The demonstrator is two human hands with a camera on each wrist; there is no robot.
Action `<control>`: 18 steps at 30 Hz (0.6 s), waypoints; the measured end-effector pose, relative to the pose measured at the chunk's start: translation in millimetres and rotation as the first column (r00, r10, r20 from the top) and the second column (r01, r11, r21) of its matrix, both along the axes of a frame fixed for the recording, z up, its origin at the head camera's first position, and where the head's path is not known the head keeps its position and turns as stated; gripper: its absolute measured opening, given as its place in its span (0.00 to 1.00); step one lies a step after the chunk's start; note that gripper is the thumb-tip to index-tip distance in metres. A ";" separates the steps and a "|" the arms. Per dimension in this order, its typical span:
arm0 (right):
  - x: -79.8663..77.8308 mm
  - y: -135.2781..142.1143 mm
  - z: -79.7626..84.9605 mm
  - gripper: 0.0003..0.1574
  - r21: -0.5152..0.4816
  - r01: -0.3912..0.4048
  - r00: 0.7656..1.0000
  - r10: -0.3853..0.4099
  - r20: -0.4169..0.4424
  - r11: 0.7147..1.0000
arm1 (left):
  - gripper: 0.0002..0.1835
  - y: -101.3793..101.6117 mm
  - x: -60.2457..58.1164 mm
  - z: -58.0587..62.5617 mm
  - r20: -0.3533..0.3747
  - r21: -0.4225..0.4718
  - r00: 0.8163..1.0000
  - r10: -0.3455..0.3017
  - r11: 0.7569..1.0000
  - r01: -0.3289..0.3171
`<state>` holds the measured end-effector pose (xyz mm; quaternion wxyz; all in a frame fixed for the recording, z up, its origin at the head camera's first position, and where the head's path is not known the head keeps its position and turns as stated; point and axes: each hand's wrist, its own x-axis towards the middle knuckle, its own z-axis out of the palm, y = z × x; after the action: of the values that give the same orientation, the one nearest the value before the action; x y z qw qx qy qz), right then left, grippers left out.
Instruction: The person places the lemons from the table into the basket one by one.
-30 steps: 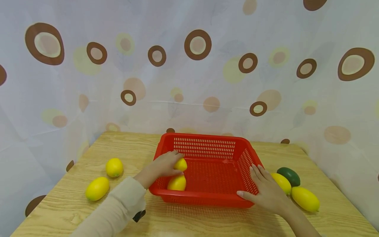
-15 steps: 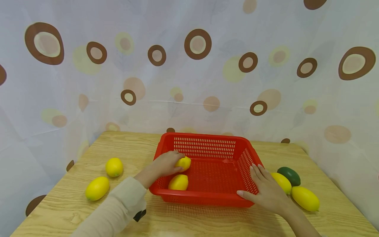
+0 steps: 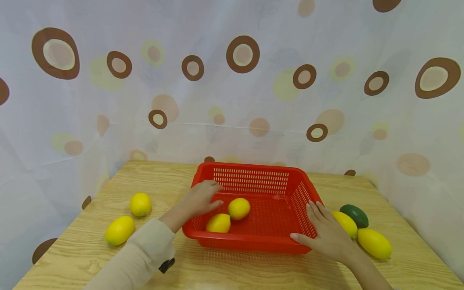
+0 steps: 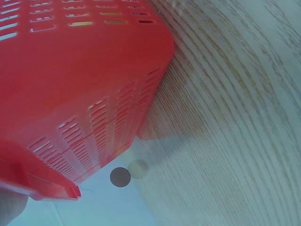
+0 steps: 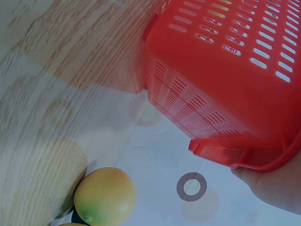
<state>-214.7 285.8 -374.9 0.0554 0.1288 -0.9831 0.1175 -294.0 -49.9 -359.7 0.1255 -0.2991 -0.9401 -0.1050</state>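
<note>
1. Where the wooden table (image 3: pixel 90 253) meets a spotted curtain (image 3: pixel 232 80), a red slotted basket (image 3: pixel 253 237) sits near the middle, its long axis running left to right.
2. Inside the basket lie two lemons, touching or nearly so. The near lemon (image 3: pixel 218 223) rests by the front-left corner, its long axis roughly left to right. The round lemon (image 3: pixel 239 208) sits just behind and to its right; which way it points cannot be told.
3. The left hand (image 3: pixel 201 198), in a cream sleeve, reaches over the basket's left rim. Its fingers are loosely extended and hold nothing; the fingertips stop just short of the round lemon.
4. The right hand (image 3: pixel 328 235) lies flat against the basket's right front corner, fingers straight along the rim, thumb toward the front wall, gripping nothing else.
5. Left of the basket, on the table, are two more lemons: a round one (image 3: pixel 139 204) farther back and an oval one (image 3: pixel 119 230) nearer, tilted up to the right.
6. Right of the basket lie three fruits close together: a yellow one (image 3: pixel 346 223) partly behind the right hand, a dark green one (image 3: pixel 354 215) behind it, and a long yellow one (image 3: pixel 374 243) pointing down to the right.
7. No brand, label or writing can be read anywhere.
</note>
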 end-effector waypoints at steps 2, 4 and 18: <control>0.3 -0.1 0.0 0.63 0.001 0.002 1.000 -0.002 0.001 1.000 | 0.22 -2.0 0.1 -0.1 -0.050 0.014 0.999 0.000 1.000 0.001; 0.2 -0.1 -0.1 0.63 0.003 0.003 1.000 -0.003 0.002 1.000 | 0.22 -3.9 0.1 -0.1 -0.094 0.030 0.996 0.004 1.000 -0.002; -0.5 0.3 -0.5 0.62 0.004 -0.001 1.000 0.001 -0.005 1.000 | 0.20 -18.9 -3.0 -3.9 -0.292 0.154 0.954 0.072 0.988 -0.028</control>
<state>-215.3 286.0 -375.4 0.0576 0.1299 -0.9831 0.1154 -297.0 -68.8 -363.6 0.2895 -0.2773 -0.9075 -0.1251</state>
